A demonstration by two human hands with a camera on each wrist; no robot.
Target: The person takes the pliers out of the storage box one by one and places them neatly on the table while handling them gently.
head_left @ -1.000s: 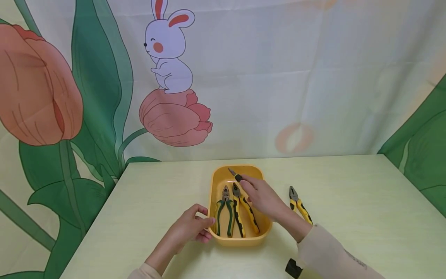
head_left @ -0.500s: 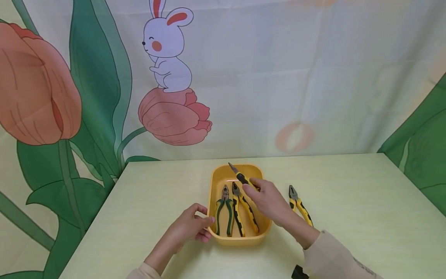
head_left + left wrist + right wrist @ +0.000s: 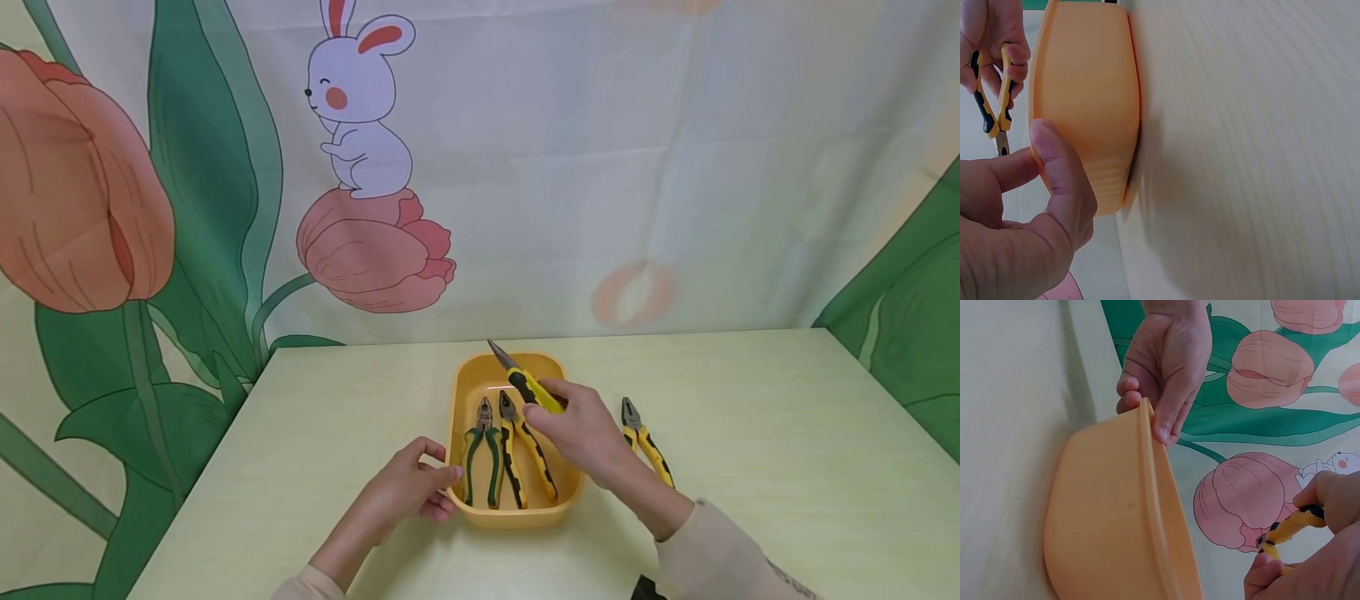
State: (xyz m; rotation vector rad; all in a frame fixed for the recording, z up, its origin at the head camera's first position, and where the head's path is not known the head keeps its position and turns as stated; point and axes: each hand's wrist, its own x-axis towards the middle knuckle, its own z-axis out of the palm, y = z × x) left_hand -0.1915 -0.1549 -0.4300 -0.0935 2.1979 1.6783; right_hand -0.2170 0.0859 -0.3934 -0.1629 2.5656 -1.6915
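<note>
Holding, right grip (image 3: 581, 425): long-nosed pliers (image 3: 528, 386), raised over the tray (image 3: 517, 520).
Pinching, left grip (image 3: 411, 485): the tray's rim.
Between grips: green pliers (image 3: 486, 422), yellow-black pliers (image 3: 510, 420), inside it.
Right of right grip: lone pliers (image 3: 635, 427), on tabletop (image 3: 765, 442).

Desk-top set-up before a nursery-style printed cloth; whether a home or a studio cannot be told.

The pale, wood-grained desk (image 3: 787, 433) has a creased cloth backdrop (image 3: 540, 183) rising behind its far edge and spreading past both far corners. On it a cartoon rabbit (image 3: 360, 117) sits on a pink tulip (image 3: 371, 254), and a large orange tulip (image 3: 75, 187) stands among green leaves, as in a child's room. The workshop note comes from green-handled pliers (image 3: 496, 475) in a yellow tray (image 3: 517, 519) near the far edge, and a loose pair (image 3: 633, 419) right of it.
</note>
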